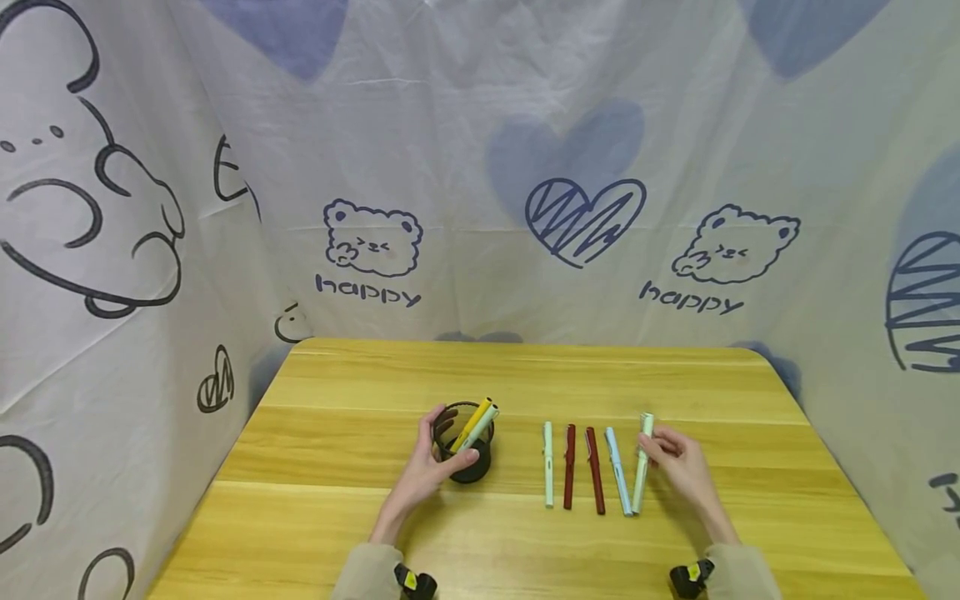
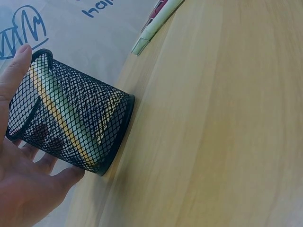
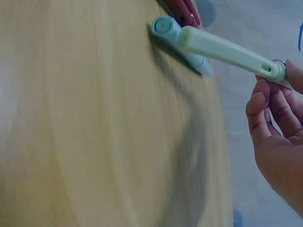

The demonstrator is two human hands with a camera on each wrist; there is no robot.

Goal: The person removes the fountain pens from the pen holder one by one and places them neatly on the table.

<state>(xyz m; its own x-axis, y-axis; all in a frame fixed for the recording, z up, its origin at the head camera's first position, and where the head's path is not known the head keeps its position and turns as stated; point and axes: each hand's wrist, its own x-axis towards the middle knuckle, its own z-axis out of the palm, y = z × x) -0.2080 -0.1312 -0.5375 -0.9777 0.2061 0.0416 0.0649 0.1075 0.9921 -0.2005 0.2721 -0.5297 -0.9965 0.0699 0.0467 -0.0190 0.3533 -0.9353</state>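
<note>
My left hand (image 1: 424, 473) grips a black mesh pen holder (image 2: 87, 109) standing on the table, thumb on the near side and fingers around the far side. Inside it lean a yellow pen (image 1: 467, 429) and a light green pen (image 1: 481, 427). On the right, my right hand (image 1: 684, 468) pinches a pale green pen (image 3: 227, 53) between thumb and fingers near its clip end. Its other end is raised off the table in the right wrist view, close beside a light blue pen (image 1: 618, 472).
Left of the blue pen lie two dark red pens, one nearer it (image 1: 596, 472) and one farther (image 1: 570, 467), then another light green pen (image 1: 548, 465). The wooden table (image 1: 337, 392) ends at a printed cloth (image 1: 465, 167) behind it.
</note>
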